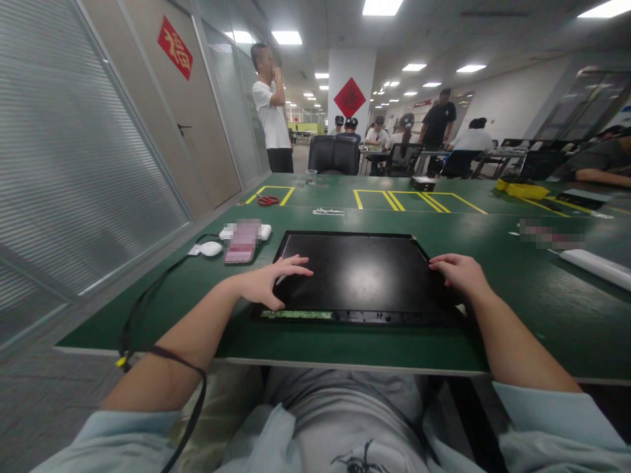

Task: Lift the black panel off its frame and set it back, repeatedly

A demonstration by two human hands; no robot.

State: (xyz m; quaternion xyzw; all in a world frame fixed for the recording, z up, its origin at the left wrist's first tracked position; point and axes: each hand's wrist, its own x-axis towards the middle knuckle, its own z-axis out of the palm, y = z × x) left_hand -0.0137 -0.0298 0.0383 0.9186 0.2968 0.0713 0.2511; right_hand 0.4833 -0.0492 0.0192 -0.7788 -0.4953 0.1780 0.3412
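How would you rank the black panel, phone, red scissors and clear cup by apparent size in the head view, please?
1. Black panel, by far the largest
2. Phone
3. Red scissors and clear cup, too alike in size to rank

A green table (345,345) carries a black panel (355,272), red scissors (269,200), a clear cup (310,177) and yellow tape (358,200).

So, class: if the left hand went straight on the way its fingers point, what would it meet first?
Probably the screen, which the left hand reaches over, though any gap is hard to judge; if it cleared that surface, the right hand, roughly opposite, might come next.
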